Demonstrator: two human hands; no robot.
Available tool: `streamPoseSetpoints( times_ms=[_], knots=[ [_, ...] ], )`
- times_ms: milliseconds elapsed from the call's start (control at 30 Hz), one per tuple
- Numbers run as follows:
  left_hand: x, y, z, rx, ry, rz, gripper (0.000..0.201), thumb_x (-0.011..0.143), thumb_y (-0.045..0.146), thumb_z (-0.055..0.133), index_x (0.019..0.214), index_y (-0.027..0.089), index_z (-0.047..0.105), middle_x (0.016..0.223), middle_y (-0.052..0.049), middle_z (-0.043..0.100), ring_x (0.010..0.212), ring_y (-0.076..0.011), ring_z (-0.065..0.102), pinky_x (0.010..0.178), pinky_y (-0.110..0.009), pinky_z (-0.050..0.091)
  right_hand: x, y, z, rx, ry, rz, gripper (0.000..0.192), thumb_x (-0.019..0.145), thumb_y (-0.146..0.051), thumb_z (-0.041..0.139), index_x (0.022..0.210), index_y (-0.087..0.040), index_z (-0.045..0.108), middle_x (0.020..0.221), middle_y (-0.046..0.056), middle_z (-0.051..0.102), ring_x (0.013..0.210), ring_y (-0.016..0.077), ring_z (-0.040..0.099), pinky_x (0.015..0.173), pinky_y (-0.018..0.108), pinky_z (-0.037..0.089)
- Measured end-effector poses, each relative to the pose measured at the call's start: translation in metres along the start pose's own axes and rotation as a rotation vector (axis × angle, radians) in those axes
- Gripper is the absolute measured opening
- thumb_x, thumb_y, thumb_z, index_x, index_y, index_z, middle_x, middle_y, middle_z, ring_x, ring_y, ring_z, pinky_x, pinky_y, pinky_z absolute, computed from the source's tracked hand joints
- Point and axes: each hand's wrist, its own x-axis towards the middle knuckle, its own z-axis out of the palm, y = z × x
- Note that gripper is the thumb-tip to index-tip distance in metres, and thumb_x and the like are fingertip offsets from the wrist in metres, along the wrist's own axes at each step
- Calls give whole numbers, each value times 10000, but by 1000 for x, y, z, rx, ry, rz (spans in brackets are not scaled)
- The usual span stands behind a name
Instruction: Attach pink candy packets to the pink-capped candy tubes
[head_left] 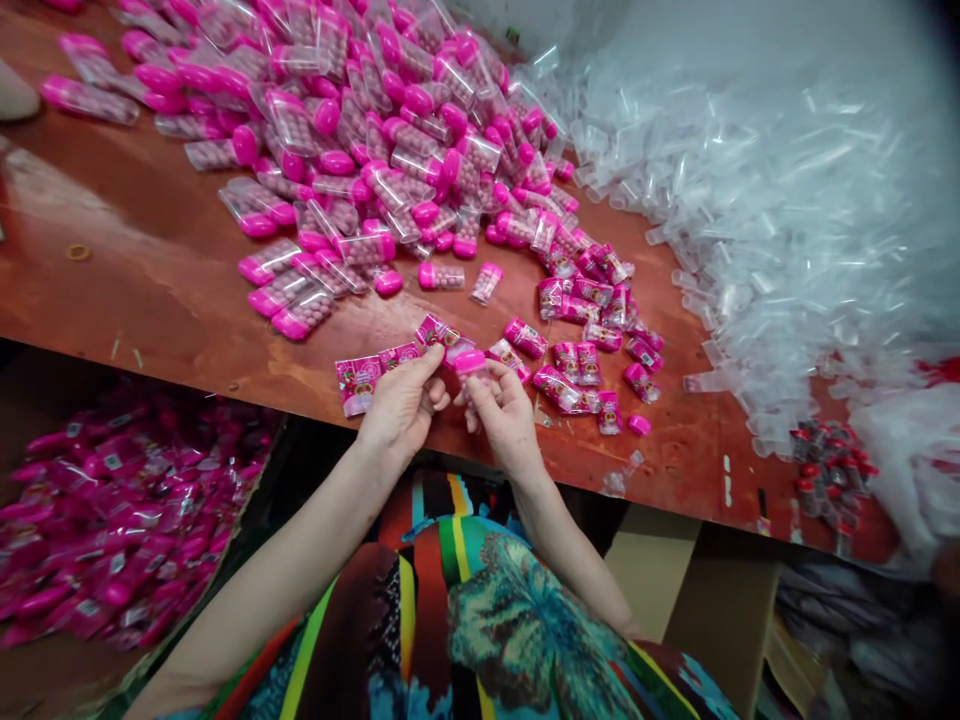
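Pinching one small pink-capped tube [471,366] between them, the left hand [401,405] and right hand [504,415] hold it just above the near edge of the worktop [150,270]; looks light, stiff and slick (clear plastic, probably), so I'd grip the cap end; labelled tubes [585,365] lie just beyond, a heap of unlabelled ones [360,130] farther back, clear empties [750,200] far right; nothing blocks the hands.

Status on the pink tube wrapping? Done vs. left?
Done: a bin of wrapped tubes below the table edge, plus a few printed ones on the table. In hand: left hand and right hand hold one pink-capped tube. Left: a big pile of plain tubes.
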Motion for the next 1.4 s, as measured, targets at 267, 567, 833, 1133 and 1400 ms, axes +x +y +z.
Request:
streamPoseSetpoints(
  times_ms=[267, 567, 833, 1133, 1400],
  knots=[
    [-2, 1, -3, 140, -217, -112, 377, 751, 428, 848, 671, 128, 635, 442, 38, 474, 401, -68, 442, 420, -202, 360, -3, 2, -5, 12, -119, 15, 692, 850, -516, 722, 1381, -247, 371, 693, -80, 559, 502, 78, 469, 437, 220, 316],
    [-2, 13, 1, 92, -8, 2, 332, 669, 280, 909, 703, 137, 612, 571, 62, 529, 381, -25, 397, 357, -183, 274, -7, 0, -16, -33, 1, -64, 650, 887, -461, 690, 1435, -249, 412, 724, -47, 580, 600, 109, 531, 510, 239, 378],
    [-2, 4, 2, 82, 48, 21, 342, 679, 297, 904, 675, 143, 599, 513, 81, 458, 376, -36, 400, 362, -182, 287, -6, 3, -16, -25, 33, -43, 643, 873, -487, 689, 1415, -231, 456, 703, -43, 577, 575, 108, 502, 502, 235, 375],
    [1, 8, -1, 98, 46, 91, 345, 686, 324, 905, 681, 166, 599, 525, 69, 502, 392, -38, 401, 377, -187, 284, -11, -24, -37, -800, -53, -117, 424, 932, -410, 587, 1299, -205, 636, 950, 58, 733, 752, 171, 646, 731, 312, 508],
    [-28, -5, 42, 362, -96, 361, 372, 846, 340, 767, 555, 191, 590, 477, 29, 489, 465, -91, 420, 485, -249, 333, 2, -54, -17, -1274, -275, -28, 150, 868, -307, 699, 830, -165, 732, 722, 122, 688, 824, 295, 679, 787, 417, 510]
  ],
)
